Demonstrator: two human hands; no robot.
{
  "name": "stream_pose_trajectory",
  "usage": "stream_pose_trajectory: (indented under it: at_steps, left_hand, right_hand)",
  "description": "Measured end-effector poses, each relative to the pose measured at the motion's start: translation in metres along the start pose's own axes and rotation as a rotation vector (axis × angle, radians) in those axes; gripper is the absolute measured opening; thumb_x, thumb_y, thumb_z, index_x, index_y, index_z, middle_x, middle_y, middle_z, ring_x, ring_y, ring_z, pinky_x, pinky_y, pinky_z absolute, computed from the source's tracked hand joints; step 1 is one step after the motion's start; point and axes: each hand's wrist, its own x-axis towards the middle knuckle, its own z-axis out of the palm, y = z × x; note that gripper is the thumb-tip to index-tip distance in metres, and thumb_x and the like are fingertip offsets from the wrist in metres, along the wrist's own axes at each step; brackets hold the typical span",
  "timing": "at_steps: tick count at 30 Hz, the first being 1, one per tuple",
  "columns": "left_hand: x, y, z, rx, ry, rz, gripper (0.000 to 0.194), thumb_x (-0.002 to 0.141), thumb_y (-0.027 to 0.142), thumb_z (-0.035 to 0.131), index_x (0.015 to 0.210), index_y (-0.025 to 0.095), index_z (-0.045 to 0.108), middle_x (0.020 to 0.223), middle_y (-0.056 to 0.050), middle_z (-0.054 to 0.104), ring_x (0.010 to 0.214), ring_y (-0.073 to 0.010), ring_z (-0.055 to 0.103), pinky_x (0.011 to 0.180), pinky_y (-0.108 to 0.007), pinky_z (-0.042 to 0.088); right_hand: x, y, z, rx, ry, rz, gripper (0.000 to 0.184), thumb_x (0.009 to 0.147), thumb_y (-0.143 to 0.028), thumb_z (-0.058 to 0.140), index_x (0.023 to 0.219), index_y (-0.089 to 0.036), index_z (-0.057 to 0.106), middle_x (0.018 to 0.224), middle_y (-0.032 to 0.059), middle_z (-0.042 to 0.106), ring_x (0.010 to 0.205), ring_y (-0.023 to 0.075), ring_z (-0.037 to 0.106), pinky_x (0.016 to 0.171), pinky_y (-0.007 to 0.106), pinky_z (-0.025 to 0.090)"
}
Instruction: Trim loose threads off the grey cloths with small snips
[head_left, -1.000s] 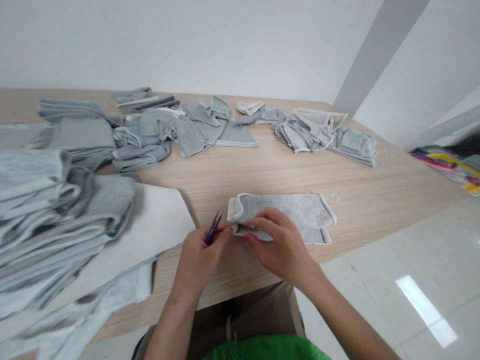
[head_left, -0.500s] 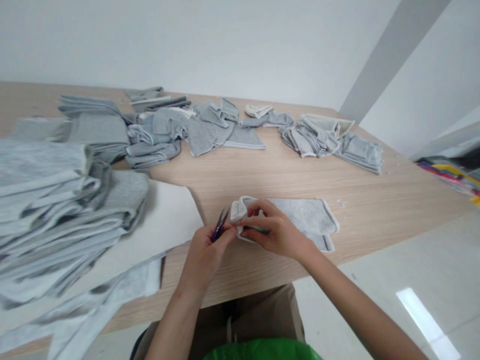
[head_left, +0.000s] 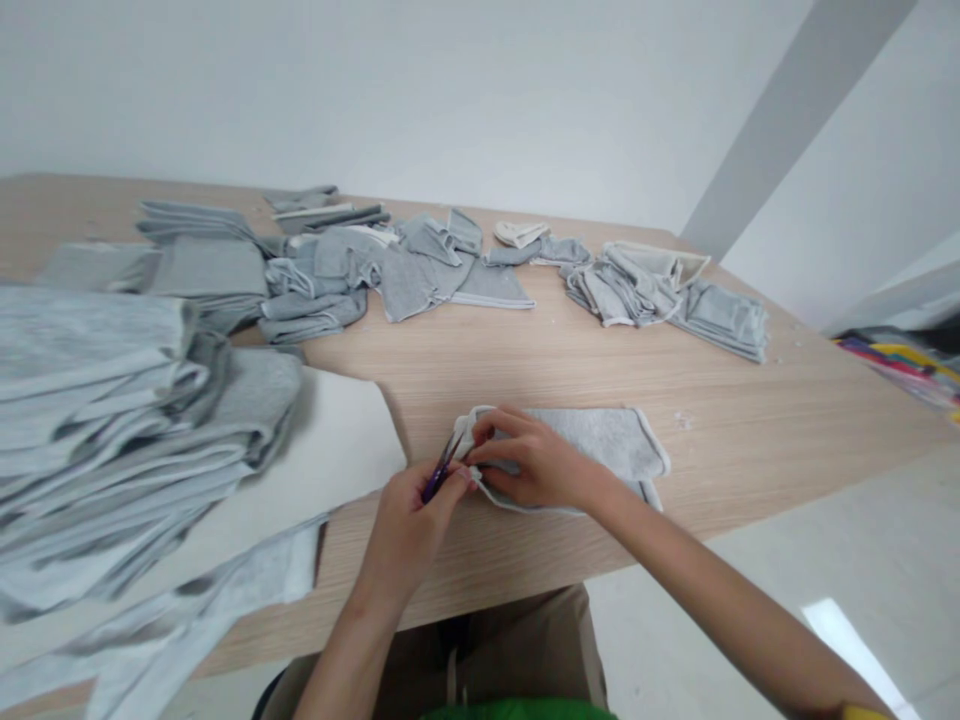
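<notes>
A grey fabric piece with pale edging (head_left: 600,437) lies on the table in front of me, its left end lifted and bunched between my hands. My left hand (head_left: 420,505) is closed round small purple-handled scissors (head_left: 437,478), blades pointing up and away. Its thumb and forefinger also pinch the near left corner of the fabric. From the right, my right hand (head_left: 529,460) grips the same end with bent fingers, close to the left fingertips. What lies exactly between the fingertips is too small to make out.
A tall stack of grey fabric pieces (head_left: 247,400) sits at the left on a white sheet (head_left: 352,415). Folded and crumpled pieces (head_left: 420,260) line the back of the wooden table (head_left: 750,440), with another pile (head_left: 630,285) at back right. Pale strips (head_left: 217,600) overhang the front left edge.
The fabric's left end has opened out and come slightly towards me. My right hand has shifted a little left, and the scissors now overlap the fabric edge. The view has tilted slightly.
</notes>
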Motion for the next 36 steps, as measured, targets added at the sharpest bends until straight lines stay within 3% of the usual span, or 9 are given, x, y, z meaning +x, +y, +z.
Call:
stream_pose_trajectory:
  at_steps: [7,11,17,20,24,29,32,36]
  left_hand:
    - [-0.008,-0.004,-0.002,0.119,0.112,0.003,0.034,0.084,0.047,0.056,0.069,0.018,0.062,0.057,0.005,0.050,0.057,-0.0130,0.047,0.054,-0.024,0.035]
    - [-0.013,-0.002,0.002,0.280,0.179,0.079,0.032,0.087,0.044,0.052,0.070,0.019,0.062,0.057,0.004,0.053,0.056,-0.0134,0.049,0.053,-0.024,0.035]
    - [-0.021,0.005,0.012,0.423,0.322,0.206,0.032,0.085,0.045,0.058,0.107,0.023,0.064,0.052,0.008,0.048,0.043,-0.0117,0.043,0.047,-0.023,0.034]
    - [-0.020,0.002,0.015,0.521,0.325,0.251,0.029,0.081,0.043,0.065,0.102,0.024,0.066,0.049,0.010,0.041,0.042,-0.0113,0.042,0.048,-0.023,0.035]
    - [-0.020,-0.001,0.014,0.530,0.324,0.239,0.018,0.083,0.038,0.062,0.086,0.022,0.069,0.047,0.009,0.035,0.040,-0.0095,0.040,0.045,-0.022,0.032]
    - [-0.021,0.004,0.013,0.424,0.322,0.169,0.029,0.084,0.046,0.059,0.090,0.020,0.071,0.048,0.009,0.033,0.041,-0.0093,0.038,0.043,-0.022,0.030]
    - [-0.019,0.005,0.016,0.495,0.334,0.150,0.033,0.080,0.052,0.063,0.085,0.021,0.071,0.047,0.009,0.036,0.041,-0.0098,0.039,0.044,-0.023,0.031]
    - [-0.018,0.000,0.017,0.565,0.350,0.156,0.026,0.082,0.047,0.063,0.083,0.022,0.070,0.046,0.009,0.036,0.041,-0.0097,0.041,0.047,-0.024,0.033]
  right_hand:
    - [0.006,0.006,0.000,0.091,-0.003,-0.001,0.017,0.087,-0.012,0.060,0.100,-0.020,0.069,0.104,0.0080,0.057,0.098,0.0189,0.056,0.089,0.033,0.048]
    - [0.006,0.010,0.004,0.180,0.011,0.057,0.011,0.088,-0.014,0.060,0.095,-0.017,0.067,0.103,0.0079,0.056,0.099,0.0189,0.055,0.091,0.034,0.047]
    - [0.007,0.017,0.010,0.268,0.013,0.091,0.006,0.087,-0.017,0.062,0.089,-0.016,0.068,0.097,0.0053,0.055,0.094,0.0173,0.054,0.089,0.032,0.046]
    - [0.008,0.018,0.008,0.288,-0.004,0.103,0.006,0.087,-0.015,0.062,0.087,-0.015,0.069,0.096,0.0052,0.054,0.094,0.0173,0.054,0.088,0.032,0.045]
    - [0.010,0.018,0.004,0.332,-0.023,0.121,0.010,0.088,-0.012,0.060,0.083,-0.014,0.069,0.094,0.0049,0.054,0.092,0.0170,0.053,0.088,0.032,0.045]
    - [0.009,0.015,0.006,0.262,-0.034,0.120,0.008,0.083,-0.011,0.063,0.084,-0.014,0.071,0.096,0.0055,0.054,0.095,0.0180,0.053,0.090,0.033,0.044]
    - [0.008,0.013,0.009,0.233,-0.028,0.134,0.008,0.085,-0.013,0.063,0.083,-0.015,0.070,0.097,0.0053,0.054,0.095,0.0179,0.053,0.090,0.032,0.044]
    - [0.008,0.011,0.008,0.232,-0.027,0.154,0.009,0.084,-0.010,0.063,0.081,-0.016,0.069,0.097,0.0048,0.054,0.096,0.0177,0.053,0.090,0.032,0.044]
